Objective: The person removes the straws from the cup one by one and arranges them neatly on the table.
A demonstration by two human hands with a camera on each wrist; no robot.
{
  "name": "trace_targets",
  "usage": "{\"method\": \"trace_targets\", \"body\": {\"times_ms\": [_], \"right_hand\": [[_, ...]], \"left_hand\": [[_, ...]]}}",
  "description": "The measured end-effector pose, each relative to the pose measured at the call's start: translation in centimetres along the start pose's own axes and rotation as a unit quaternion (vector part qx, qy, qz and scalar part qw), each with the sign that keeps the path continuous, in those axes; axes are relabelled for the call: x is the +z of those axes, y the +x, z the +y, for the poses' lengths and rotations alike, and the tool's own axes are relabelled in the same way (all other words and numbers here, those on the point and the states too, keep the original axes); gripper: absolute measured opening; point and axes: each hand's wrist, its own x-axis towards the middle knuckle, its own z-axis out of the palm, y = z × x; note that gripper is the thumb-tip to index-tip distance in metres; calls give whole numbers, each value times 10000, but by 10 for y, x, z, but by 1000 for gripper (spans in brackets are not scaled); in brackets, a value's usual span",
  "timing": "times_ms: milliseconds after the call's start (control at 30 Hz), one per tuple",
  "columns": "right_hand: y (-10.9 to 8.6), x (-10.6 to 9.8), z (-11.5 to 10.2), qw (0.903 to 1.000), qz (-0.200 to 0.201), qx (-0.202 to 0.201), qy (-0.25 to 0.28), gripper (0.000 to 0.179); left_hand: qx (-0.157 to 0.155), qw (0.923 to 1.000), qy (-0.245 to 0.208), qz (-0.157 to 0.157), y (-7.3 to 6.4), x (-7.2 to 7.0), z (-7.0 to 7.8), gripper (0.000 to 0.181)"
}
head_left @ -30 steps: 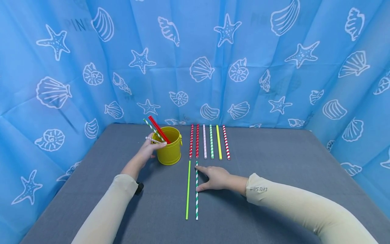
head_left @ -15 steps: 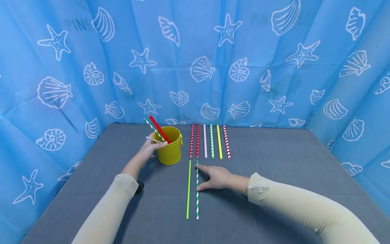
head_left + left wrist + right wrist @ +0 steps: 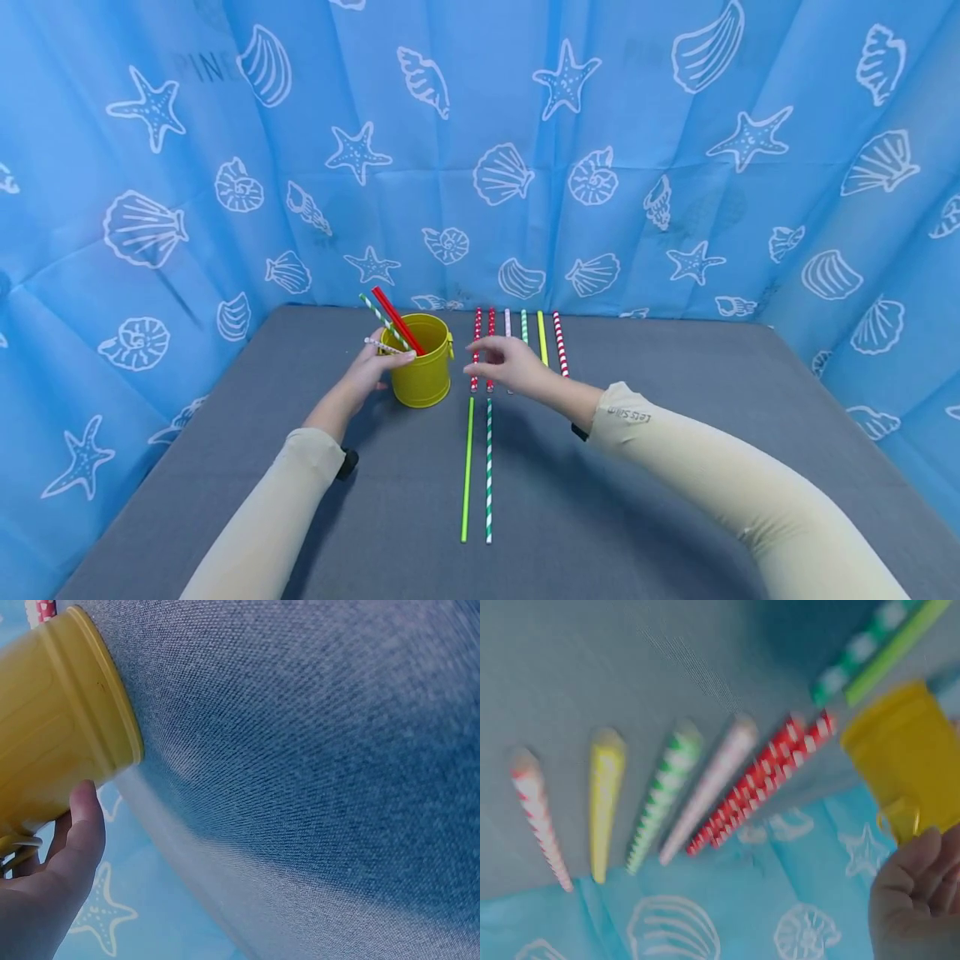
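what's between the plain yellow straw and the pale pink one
A green-and-white striped straw lies between them, shown best in the right wrist view.

We see the left hand [image 3: 366,372] gripping a yellow bucket [image 3: 422,385] at its rim, with red straws [image 3: 397,320], a green-striped straw [image 3: 375,308] and a white patterned straw [image 3: 377,342] leaning out toward our left. Fingers bent and apart from the thumb, the right hand [image 3: 519,367] is in front of a row of six straws [image 3: 543,337] on the grey table [image 3: 675,375]. Nearer us lie a lime straw [image 3: 467,471] and a green-and-white straw [image 3: 489,471] side by side, while a blue shell-print curtain [image 3: 465,92] hangs behind.
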Motion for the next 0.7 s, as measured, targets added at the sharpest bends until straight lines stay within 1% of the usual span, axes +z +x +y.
{"method": "trace_targets", "body": {"times_ms": [67, 167, 267, 367, 500, 700], "right_hand": [[15, -2, -8, 9996, 177, 0, 223, 34], [37, 0, -17, 9984, 319, 59, 453, 34], [56, 2, -23, 9985, 323, 73, 439, 36], [72, 5, -27, 9991, 265, 78, 326, 37], [90, 10, -30, 9995, 50, 138, 285, 41], [110, 20, -28, 9971, -290, 627, 324, 43]], "left_hand": [[4, 10000, 3, 20, -1, -1, 1, 85], [28, 10000, 22, 21, -1, -1, 1, 84], [64, 10000, 33, 3, -1, -2, -1, 81], [67, 10000, 60, 4, -1, -2, -2, 80], [13, 10000, 38, 63, -1, -2, -2, 80], [56, 9999, -66, 63, 1, 0, -2, 78]]}}
